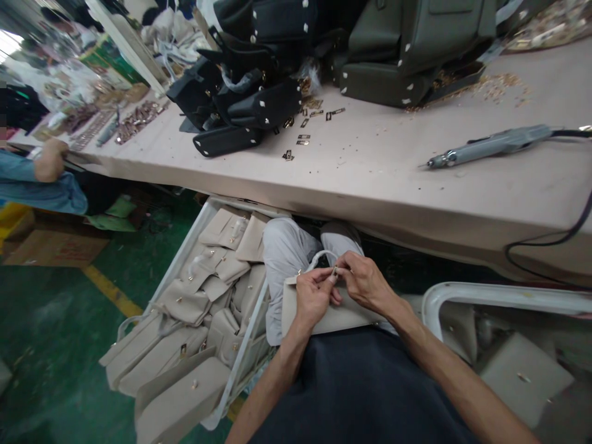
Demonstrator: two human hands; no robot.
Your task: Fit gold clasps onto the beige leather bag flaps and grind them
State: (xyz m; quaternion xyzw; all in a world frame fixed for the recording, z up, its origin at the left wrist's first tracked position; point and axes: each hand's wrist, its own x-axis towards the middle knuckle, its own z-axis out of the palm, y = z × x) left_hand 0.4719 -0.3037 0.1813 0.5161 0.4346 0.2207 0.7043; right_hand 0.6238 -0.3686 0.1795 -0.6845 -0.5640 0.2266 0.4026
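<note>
Head view: the bag (333, 317) rests on the lap below the bench (370, 166). Left hand (314, 296) pinches a small fitting (333, 271) at its top; right hand (365, 283) pinches the bag beside it, apparently steadying.

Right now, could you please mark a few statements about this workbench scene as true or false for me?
1. The left hand and the right hand both pinch at the top edge of a beige bag on the lap. True.
2. The grey power screwdriver is in the right hand. False: it lies on the table, with no hand on it.
3. The white crate on the person's left holds beige bags. True.
4. The bags piled on the table are beige. False: they are black bags and dark green bags.
</note>
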